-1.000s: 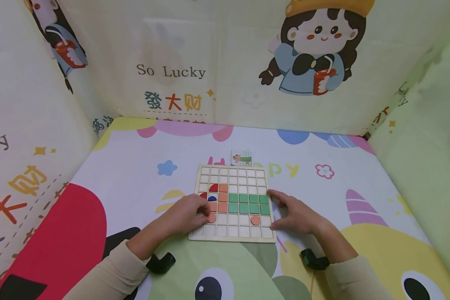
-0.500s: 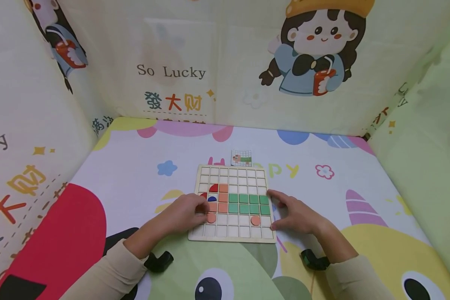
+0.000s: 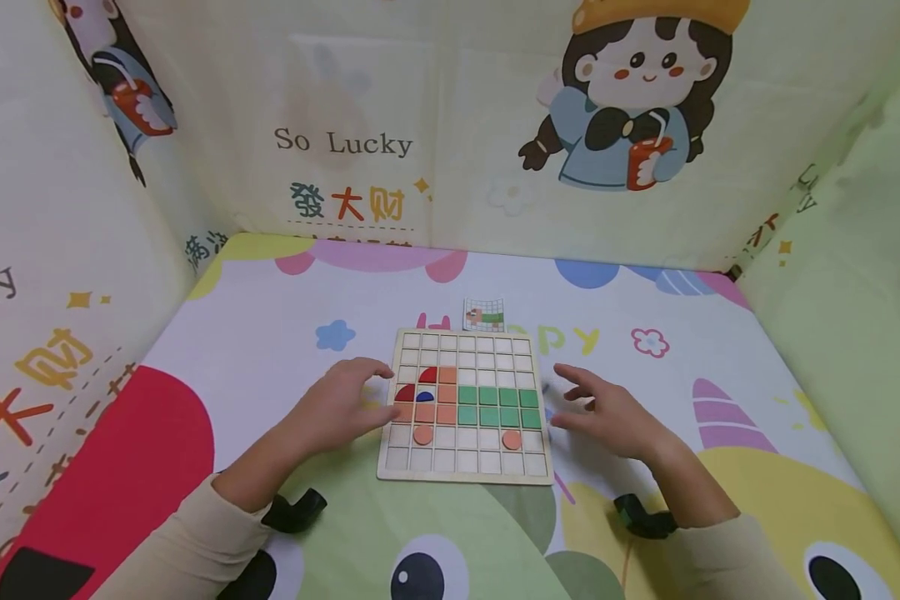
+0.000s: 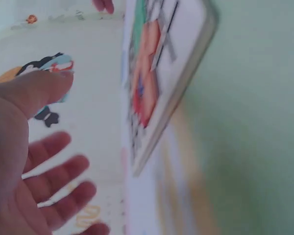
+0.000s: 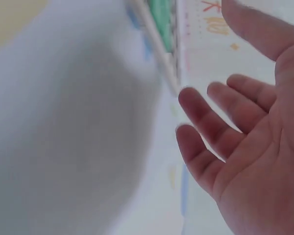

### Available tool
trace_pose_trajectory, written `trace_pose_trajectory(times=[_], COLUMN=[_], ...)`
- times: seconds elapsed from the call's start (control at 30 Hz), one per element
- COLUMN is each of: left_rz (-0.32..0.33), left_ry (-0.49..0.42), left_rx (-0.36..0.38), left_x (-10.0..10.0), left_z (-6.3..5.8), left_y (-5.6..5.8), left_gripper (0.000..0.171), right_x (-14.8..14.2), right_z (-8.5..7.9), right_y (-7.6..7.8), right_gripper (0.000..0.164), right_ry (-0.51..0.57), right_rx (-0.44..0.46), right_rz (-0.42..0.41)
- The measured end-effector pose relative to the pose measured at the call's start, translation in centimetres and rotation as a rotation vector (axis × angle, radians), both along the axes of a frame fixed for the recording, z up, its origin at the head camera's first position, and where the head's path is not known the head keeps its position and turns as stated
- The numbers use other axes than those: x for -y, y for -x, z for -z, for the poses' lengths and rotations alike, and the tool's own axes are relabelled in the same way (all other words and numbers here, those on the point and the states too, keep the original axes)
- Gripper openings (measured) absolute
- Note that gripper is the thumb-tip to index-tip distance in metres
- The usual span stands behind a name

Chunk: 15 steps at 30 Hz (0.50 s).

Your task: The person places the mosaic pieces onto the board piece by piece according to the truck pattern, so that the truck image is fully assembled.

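Note:
A wooden grid board [image 3: 465,460] lies on the table in the head view. Set in its cells are green squares [image 3: 498,407], orange squares [image 3: 446,400], red quarter-round pieces [image 3: 428,376], a blue half-round piece [image 3: 425,397] and two orange discs [image 3: 423,435]. My left hand [image 3: 337,403] hovers at the board's left edge, thumb and fingers spread, holding nothing. Beyond the right edge, my right hand [image 3: 611,417] is apart from the board with its fingers loosely extended. Both wrist views show bare palms, the left hand [image 4: 44,161] and the right hand [image 5: 245,132].
A small picture card [image 3: 483,316] with a grid drawing lies just behind the board. Patterned cloth covers the table [image 3: 270,317], and printed cloth walls [image 3: 457,167] rise at the back and sides. Black devices [image 3: 296,510] sit on both wrists.
My left hand has drawn back left from the orange disc, its fingers spreading and uncovering the board's left cells. My right hand has let go of the right edge and shifted slightly right.

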<state>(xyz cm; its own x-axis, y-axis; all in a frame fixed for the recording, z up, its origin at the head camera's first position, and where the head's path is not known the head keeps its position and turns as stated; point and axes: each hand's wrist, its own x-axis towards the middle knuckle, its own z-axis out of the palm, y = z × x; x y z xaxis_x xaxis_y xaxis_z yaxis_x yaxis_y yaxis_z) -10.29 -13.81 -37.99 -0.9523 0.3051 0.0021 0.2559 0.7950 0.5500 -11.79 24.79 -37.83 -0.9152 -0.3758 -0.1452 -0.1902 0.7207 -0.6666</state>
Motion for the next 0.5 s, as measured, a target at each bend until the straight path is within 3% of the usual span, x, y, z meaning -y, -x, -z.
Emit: trace_pose_trajectory(times=[0.27,0.5], left_rz=[-0.145,-0.256], left_ry=[0.071,0.189], left_rx=[-0.143,-0.180], left_x=[1.9,2.5], left_z=[-2.5,-3.7], left_y=[0.2,0.1], left_gripper=[0.059,0.084], right_x=[-0.1,0.6], right_z=[-1.9,-2.5], right_y=[-1.0,-1.9], right_gripper=[0.077,0.071], right_ry=[-0.083,-0.177], right_rx=[-0.197,-0.423], right_rz=[0.090,0.177])
